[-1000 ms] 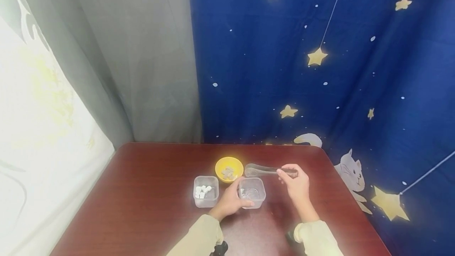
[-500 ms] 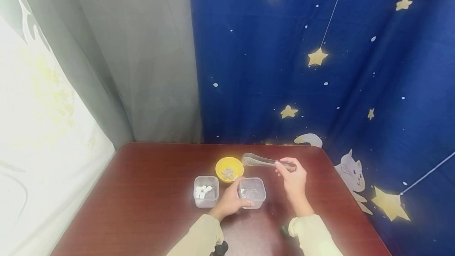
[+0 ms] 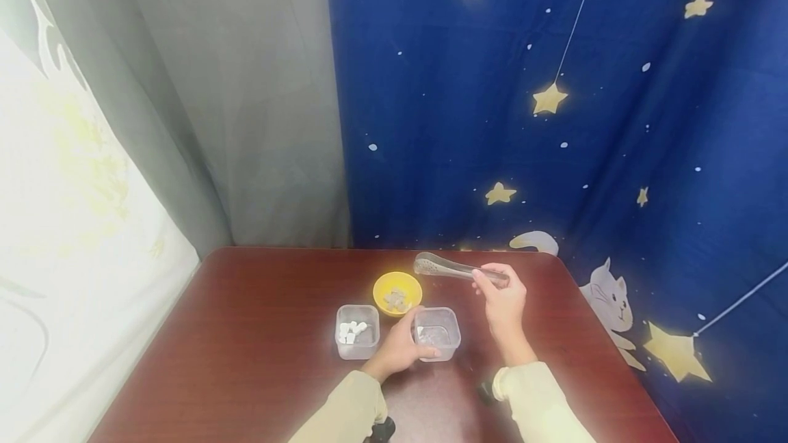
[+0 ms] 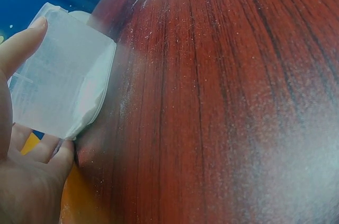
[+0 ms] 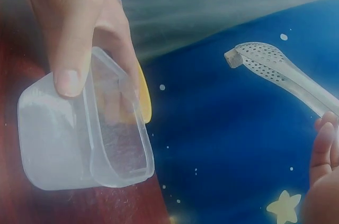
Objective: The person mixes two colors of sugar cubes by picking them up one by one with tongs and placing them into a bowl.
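My left hand (image 3: 397, 346) grips a clear plastic container (image 4: 63, 70) by its side, thumb on the near wall and fingers behind. A small whitish patch shows inside it in the head view; I cannot tell what it is. My right hand (image 3: 505, 299) holds metal tongs (image 3: 449, 267) with perforated ends, raised behind and right of a yellow bowl (image 3: 378, 294). In the right wrist view, the tongs' tips pinch a small greyish-brown cube (image 5: 233, 59). More greyish-brown pieces (image 3: 395, 299) lie in the bowl.
A second clear container (image 3: 358, 353) with several white cubes (image 3: 351, 331) stands left of my left hand. All stand on a dark red wooden table (image 3: 258, 333). Behind it hang a grey curtain (image 3: 271, 122) and a blue starry curtain (image 3: 443, 122).
My right hand has lifted the tongs up and slightly left, away from beside the held container. My left hand and its container have stayed in place.
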A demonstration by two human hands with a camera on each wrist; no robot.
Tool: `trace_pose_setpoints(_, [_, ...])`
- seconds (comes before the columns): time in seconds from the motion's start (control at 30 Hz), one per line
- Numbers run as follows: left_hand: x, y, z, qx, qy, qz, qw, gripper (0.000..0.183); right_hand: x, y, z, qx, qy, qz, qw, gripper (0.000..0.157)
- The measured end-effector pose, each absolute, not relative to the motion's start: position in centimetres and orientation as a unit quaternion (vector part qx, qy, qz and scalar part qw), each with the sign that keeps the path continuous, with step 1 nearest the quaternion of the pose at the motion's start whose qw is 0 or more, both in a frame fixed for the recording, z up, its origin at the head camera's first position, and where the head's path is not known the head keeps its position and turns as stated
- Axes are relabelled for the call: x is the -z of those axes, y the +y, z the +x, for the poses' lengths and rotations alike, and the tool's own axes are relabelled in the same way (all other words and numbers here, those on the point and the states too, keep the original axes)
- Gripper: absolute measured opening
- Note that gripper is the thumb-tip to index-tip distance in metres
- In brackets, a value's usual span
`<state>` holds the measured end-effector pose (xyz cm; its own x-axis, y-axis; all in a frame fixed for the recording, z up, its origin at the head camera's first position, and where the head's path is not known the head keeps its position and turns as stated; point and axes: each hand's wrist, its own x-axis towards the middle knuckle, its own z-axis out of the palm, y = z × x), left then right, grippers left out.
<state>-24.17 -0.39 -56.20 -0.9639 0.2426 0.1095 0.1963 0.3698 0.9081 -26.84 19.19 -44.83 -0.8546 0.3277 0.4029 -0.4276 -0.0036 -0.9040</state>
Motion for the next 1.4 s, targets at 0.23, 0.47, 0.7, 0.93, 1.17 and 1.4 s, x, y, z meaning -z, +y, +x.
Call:
trace_pose_setpoints(0.23, [56.4, -0.4, -24.3, -0.539, 0.831, 0.135, 0.018, 0.099, 44.6, 19.1, -26.8, -0.713, -0.653, 0.037, 0.254, 0.027])
trace_pose_setpoints(0.47, [56.5, -0.3, -24.3, -0.548, 0.826, 0.131, 0.019, 0.098, 45.3, 19.3, -26.7, -0.718, -0.649, 0.019, 0.251, 0.027])
trace_pose_setpoints(0.7, [56.4, -0.3, -24.1, -0.565, 0.815, 0.126, 0.029, 0.099, 46.0, 19.6, -25.9, -0.697, -0.674, -0.004, 0.245, 0.028])
trace_pose_setpoints(0.93, [56.5, -0.3, -23.9, -0.584, 0.801, 0.127, 0.037, 0.109, 46.3, 19.8, -25.3, -0.7, -0.679, -0.012, 0.221, 0.027])
trace_pose_setpoints(1.17, [57.1, -0.5, -23.6, -0.565, 0.812, 0.144, 0.024, 0.114, 47.4, 19.9, -25.5, -0.688, -0.689, -0.009, 0.229, 0.021])
trace_pose_setpoints(1.4, [57.1, -0.9, -22.9, -0.59, 0.795, 0.144, 0.012, 0.11, 47.7, 19.6, -25.2, -0.689, -0.693, -0.022, 0.21, 0.026])
